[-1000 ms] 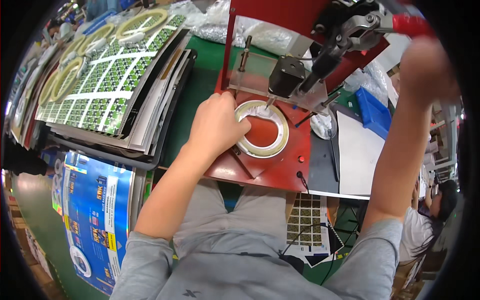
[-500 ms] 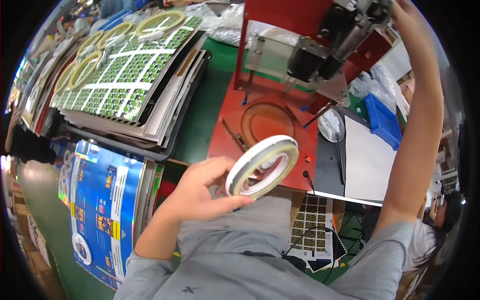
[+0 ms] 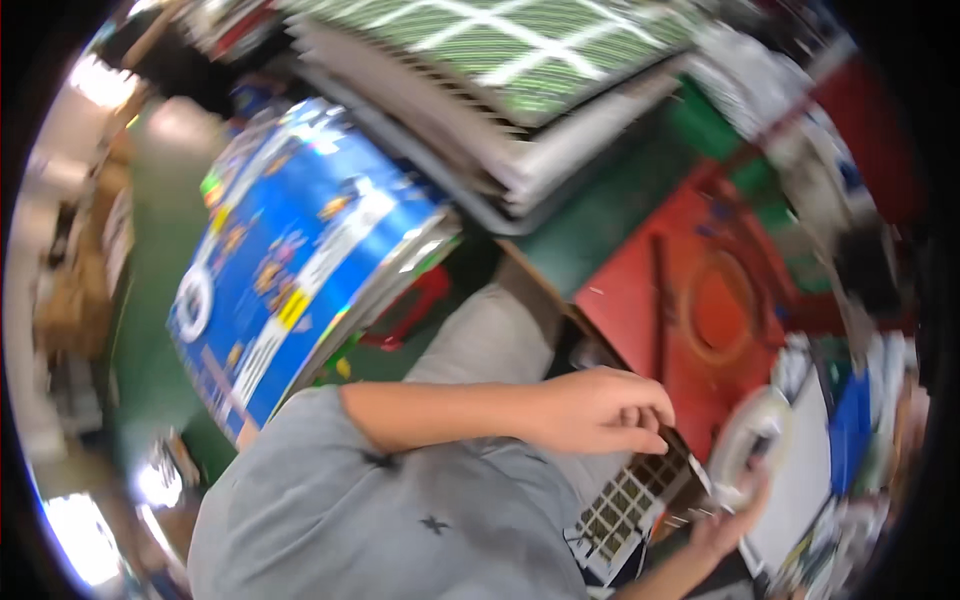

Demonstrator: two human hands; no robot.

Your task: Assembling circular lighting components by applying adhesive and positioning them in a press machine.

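My left hand (image 3: 605,410) reaches across in front of my body with its fingers loosely curled; nothing shows between them. At the lower right, my right hand (image 3: 728,525) grips the lower edge of a white and pale yellow roll of tape (image 3: 738,450). The ring is tilted and smeared by motion, and its open centre shows. It is nearest the front right corner of a red press base (image 3: 640,300), which bears an orange-brown round disc (image 3: 720,310).
Left of me stands a stack topped by a blue printed sheet (image 3: 330,215), with a white ring (image 3: 193,300) on it. Beyond it lies a thick pile with a green patterned sheet (image 3: 560,80). A blue tray (image 3: 850,425) and a white sheet (image 3: 800,480) are at right.
My view has turned, so the press now stands at the right. The roll of tape has passed from my left hand to my right, which has come down from the machine.
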